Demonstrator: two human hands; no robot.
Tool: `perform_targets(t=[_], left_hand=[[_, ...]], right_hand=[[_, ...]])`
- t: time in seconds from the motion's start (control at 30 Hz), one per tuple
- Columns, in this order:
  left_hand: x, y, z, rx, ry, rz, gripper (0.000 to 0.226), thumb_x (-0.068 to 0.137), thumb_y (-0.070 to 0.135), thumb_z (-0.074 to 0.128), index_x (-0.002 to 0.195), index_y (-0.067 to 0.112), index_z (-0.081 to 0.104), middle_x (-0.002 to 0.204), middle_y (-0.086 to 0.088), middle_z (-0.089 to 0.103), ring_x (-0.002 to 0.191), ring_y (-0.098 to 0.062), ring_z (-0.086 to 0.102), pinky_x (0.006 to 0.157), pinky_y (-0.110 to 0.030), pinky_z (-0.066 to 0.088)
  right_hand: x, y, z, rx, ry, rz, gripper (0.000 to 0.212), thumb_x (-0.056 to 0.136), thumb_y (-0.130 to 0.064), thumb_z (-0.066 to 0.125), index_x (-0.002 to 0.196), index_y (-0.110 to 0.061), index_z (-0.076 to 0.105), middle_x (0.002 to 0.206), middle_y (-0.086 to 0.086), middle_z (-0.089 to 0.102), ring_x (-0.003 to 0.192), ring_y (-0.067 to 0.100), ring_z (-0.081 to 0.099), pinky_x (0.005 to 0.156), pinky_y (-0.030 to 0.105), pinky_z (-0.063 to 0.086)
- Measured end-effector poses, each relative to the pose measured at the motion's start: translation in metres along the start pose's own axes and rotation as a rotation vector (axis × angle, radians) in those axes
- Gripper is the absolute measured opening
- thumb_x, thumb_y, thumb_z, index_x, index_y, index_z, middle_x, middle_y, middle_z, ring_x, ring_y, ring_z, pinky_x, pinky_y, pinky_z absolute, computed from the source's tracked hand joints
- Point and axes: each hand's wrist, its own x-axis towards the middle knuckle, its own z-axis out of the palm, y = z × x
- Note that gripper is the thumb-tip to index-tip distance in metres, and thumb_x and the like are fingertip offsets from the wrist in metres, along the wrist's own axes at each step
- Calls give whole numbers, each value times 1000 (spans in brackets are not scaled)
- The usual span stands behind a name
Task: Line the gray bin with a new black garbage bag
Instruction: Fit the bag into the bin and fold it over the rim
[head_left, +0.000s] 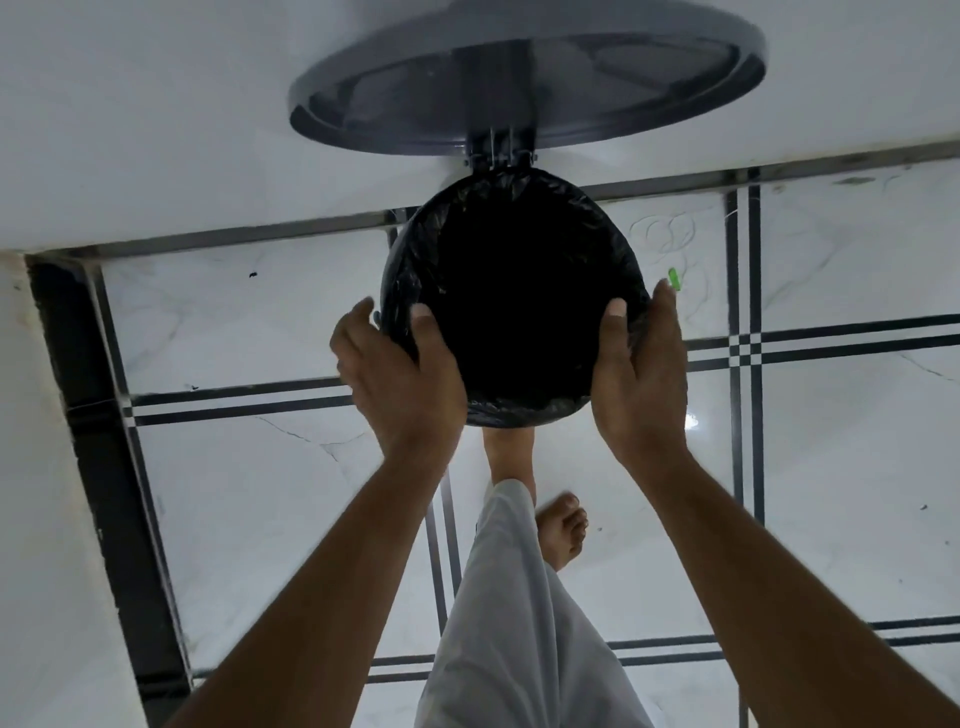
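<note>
Both hands, left hand (400, 374) and right hand (641, 369), around upright bag-lined bin (511, 301).

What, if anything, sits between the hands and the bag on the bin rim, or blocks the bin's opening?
Nothing visible. The left hand and right hand press directly on the black garbage bag folded over the rim, thumbs inside. The lid stands hinged open behind, clear of the opening.

A tiled room indoors, likely in a home.
White marble-look floor tiles (270, 499) with black border stripes, a plain white wall (156, 104) (bare feet (563, 530) too).
</note>
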Motion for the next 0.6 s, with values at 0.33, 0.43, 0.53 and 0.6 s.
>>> perform_targets(t=[0.33, 0.43, 0.53, 0.6], left_hand=[[114, -21, -11, 60, -97, 36, 18, 95, 34, 73, 86, 21, 80, 86, 6, 77, 86, -16, 71, 84, -22, 48], [136, -19, -15, -34, -172, -163, 21, 87, 32, 84, 70, 25, 74, 69, 6, 70, 63, -17, 63, 70, -30, 61], [145, -18, -11, -62, -305, -261, 25, 84, 19, 90, 70, 17, 69, 73, -5, 70, 58, -19, 64, 53, -26, 59], [148, -17, -4, -58, -297, -256, 25, 78, 16, 88, 66, 16, 67, 78, -11, 75, 60, -23, 70, 57, -30, 64]], right_hand=[[41, -13, 13, -235, -128, -113, 82, 113, -66, 24, 177, -16, 17, 185, 7, 20, 170, 28, 21, 138, 49, 20], [40, -11, 13, -254, -120, -121, 81, 113, -65, 26, 177, -16, 17, 185, 8, 20, 170, 28, 22, 137, 47, 20], [41, -8, 13, -258, -127, -130, 81, 113, -64, 28, 177, -16, 17, 184, 8, 22, 170, 28, 23, 137, 48, 22], [42, -6, 14, -258, -127, -131, 80, 114, -64, 29, 177, -16, 17, 184, 7, 23, 170, 27, 23, 137, 48, 23]])
